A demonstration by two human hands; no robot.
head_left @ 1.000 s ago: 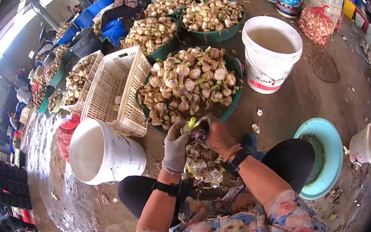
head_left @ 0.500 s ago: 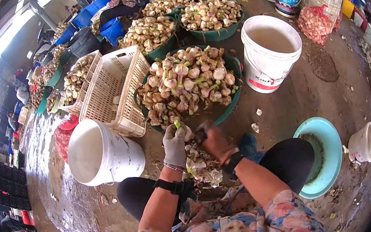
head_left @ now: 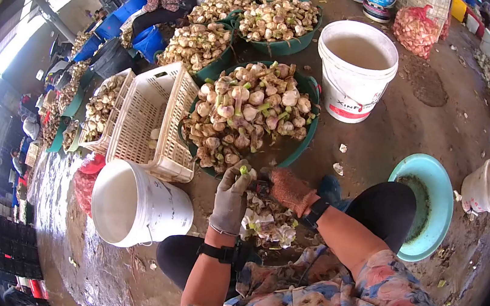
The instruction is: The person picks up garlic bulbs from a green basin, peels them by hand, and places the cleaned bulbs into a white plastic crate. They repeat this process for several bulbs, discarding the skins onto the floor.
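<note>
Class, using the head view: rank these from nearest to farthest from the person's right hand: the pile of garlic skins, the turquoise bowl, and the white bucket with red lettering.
From the right hand:
1. Pile of garlic skins, just below the hand.
2. Turquoise bowl, off to the right.
3. White bucket with red lettering, up beyond the garlic basin.

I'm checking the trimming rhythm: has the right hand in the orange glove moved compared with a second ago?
Yes. The right hand sits slightly lower and further right, a bit further from the rim of the green garlic basin, and closer to the left hand.
</note>
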